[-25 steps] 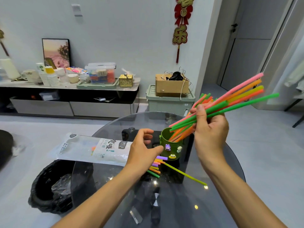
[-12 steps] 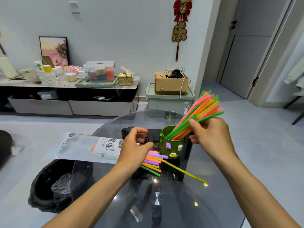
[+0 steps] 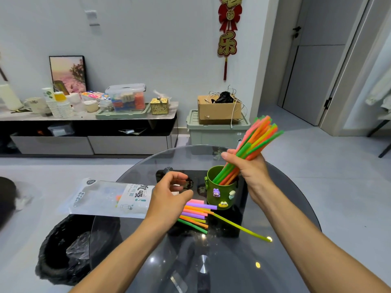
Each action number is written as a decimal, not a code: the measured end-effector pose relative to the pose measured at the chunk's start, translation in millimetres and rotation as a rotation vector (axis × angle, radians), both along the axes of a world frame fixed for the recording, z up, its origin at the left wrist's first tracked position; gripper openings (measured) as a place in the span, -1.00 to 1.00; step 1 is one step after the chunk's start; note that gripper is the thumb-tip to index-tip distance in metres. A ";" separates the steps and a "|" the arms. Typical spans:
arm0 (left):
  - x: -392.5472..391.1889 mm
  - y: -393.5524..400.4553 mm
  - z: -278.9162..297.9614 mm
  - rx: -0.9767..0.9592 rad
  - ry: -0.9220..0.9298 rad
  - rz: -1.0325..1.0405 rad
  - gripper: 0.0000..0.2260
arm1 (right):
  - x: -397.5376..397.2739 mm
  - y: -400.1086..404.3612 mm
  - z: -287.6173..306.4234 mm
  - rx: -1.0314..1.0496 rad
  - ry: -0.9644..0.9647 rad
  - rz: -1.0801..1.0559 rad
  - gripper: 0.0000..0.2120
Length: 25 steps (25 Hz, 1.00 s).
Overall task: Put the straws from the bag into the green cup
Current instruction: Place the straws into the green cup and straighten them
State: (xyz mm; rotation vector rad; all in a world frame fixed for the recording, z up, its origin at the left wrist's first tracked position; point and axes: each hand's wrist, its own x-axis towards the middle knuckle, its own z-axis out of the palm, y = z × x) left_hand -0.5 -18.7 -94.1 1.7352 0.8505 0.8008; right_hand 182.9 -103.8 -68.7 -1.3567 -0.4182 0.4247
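At table centre, on the round glass table [image 3: 296, 208], the green cup [image 3: 221, 192] stands upright w/ cartoon charms on its wall. Person's right hand [image 3: 249, 166] is clenched round a bundle of straws [image 3: 254, 144]; lower ends sit inside the cup mouth, upper ends fan up and away to the right, so the long axis is tilted, not vertical. Grip is mid-length, just above and right of the rim. Judging by that, the drop is nearly done: loosen the fingers and the bundle should slide down, leaning on the far-right rim.

Left hand [image 3: 169, 197] hovers half-curled, thumb and fingers apart, holding nothing; it sits over the mouth end of the bag [image 3: 110, 197], which lies flat, overhanging the table's left edge. Loose straws [image 3: 194, 212] poke out from under that hand, pointing right toward the cup base, roughly level w/ the tabletop. One long yellow-green straw [image 3: 239, 226] lies apart, running diagonally to the near right, one end near the cup base.

So next grab: left hand is nearer by far, straws lie right beneath its fingers, axis left-to-right. Right hand is busy. Room: clear glass in front and to the right of the cup; cup is close to the loose pile, so a careless sweep could knock it. Bin w/ black liner [image 3: 63, 254] sits on the floor below the left edge, so straws nudged that way could fall off. A few coloured ends show inside the bag; count unclear.
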 end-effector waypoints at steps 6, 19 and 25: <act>-4.9 19.1 -7.2 0.013 0.009 0.028 -0.78 | 11.7 14.4 -7.0 0.054 0.063 -0.103 -0.65; -14.5 96.3 -7.5 0.788 1.330 -0.625 0.14 | -8.9 -67.5 -29.8 -1.042 -0.509 0.526 -0.82; -18.1 98.5 -15.6 0.926 1.185 -0.550 -0.14 | -55.3 -49.2 -61.0 -1.240 -0.970 0.394 -0.92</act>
